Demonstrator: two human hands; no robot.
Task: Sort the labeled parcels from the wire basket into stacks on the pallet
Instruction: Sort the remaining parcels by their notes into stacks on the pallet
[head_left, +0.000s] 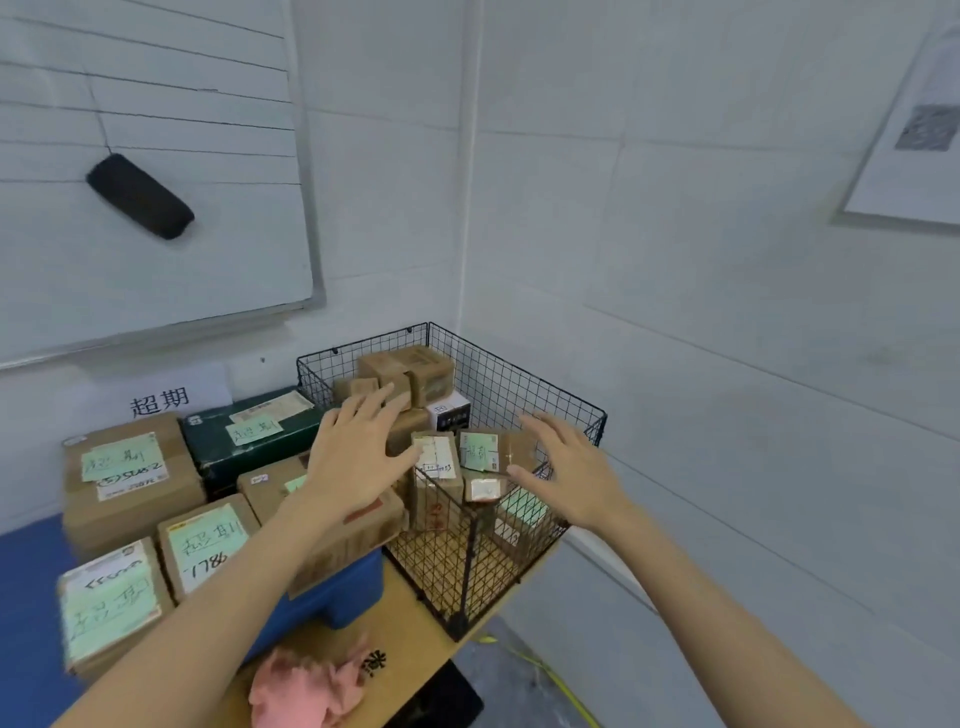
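Note:
A black wire basket (519, 384) stands in the room's corner and holds several brown cardboard parcels. One small parcel with a green label (480, 451) lies on top at the front, beside a taller parcel with a white label (436, 460). My left hand (353, 457) hovers open over the basket's left side, fingers spread. My right hand (566, 467) hovers open at the basket's right front, close to the green-labelled parcel, touching nothing. To the left, labelled parcels (208, 540) lie side by side on the blue pallet (332, 592).
A dark green box (244, 441) lies behind the sorted parcels. A pink cloth (306, 686) sits on the wooden surface (415, 639) near me. A whiteboard with a black eraser (140, 196) hangs on the left wall. White walls close off the corner.

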